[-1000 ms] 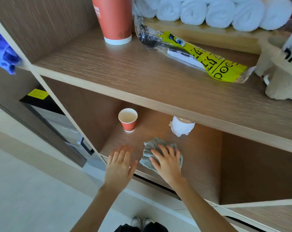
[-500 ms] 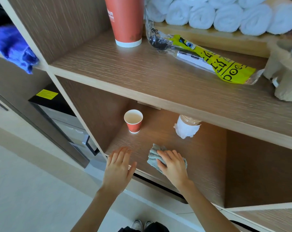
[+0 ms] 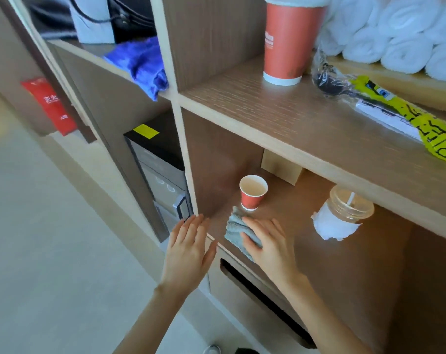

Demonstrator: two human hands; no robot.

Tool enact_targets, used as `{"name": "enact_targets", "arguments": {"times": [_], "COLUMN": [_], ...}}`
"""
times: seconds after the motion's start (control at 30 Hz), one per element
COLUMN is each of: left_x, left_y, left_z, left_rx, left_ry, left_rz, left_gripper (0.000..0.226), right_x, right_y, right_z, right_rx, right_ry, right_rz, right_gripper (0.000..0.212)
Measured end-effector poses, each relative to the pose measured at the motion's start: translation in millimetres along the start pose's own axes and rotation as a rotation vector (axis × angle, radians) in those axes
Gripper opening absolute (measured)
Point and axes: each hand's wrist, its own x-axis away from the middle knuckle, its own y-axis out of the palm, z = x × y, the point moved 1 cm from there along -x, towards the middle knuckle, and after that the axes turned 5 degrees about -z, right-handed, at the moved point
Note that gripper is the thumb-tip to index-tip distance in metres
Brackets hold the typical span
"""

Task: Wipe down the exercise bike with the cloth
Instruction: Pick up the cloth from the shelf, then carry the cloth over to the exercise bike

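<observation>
Pale grey-blue cloth [image 3: 236, 227]. The small cup [image 3: 252, 198] is orange-red, cream inside; the tall cup [image 3: 288, 39] is orange-red with a white base band. Brown shelf [image 3: 267, 111], fine wood grain; yellow packet [image 3: 426, 126], black print; white rolled towels [image 3: 395, 34]; deep blue bundled fabric [image 3: 142, 62].

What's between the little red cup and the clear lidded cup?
Nothing: the head view shows bare shelf between little red cup and clear lidded cup.
</observation>
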Motion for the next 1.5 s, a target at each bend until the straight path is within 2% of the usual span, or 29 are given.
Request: {"name": "enact_targets", "arguments": {"times": [0.33, 0.53, 0.63, 0.83, 1.13, 1.5], "left_x": [119.9, 232.8, 287.1, 385.2, 517.7, 666.2], "left_y": [-69.7, -100.6, -113.9, -135.2, -175.5, -253.8], "left_z": [-36.8, -37.5, -35.4, -38.7, -102.2, -207.6], "left_rx": [-0.137, -0.265, -0.309, -0.394, -0.505, -0.58], "left_ry": [-0.59, -0.985, -1.166, -1.445, -1.691, -1.867], "left_rz": [0.161, 0.239, 0.225, 0.29, 0.373, 0.437], "left_gripper": [0.048, 0.05, 0.052, 0.054, 0.053, 0.053], "right_x": [-39.5, -9.8, 12.4, 59.3, 123.6, 187.9], "right_y": [40.8, 70.2, 82.4, 101.0, 145.9, 185.7], "right_z": [-125.7, -227.3, -277.2, -379.4, -560.3, -787.0], "right_rx": [-0.348, -0.577, -0.665, -0.816, -0.942, -1.027], "right_ry": [-0.472, -0.732, -0.857, -1.051, -1.243, -1.346], "right_rz": [-0.176, -0.251, -0.309, -0.396, -0.491, -0.529], "right_gripper": [0.026, 0.025, 0.025, 0.028, 0.029, 0.028]}}
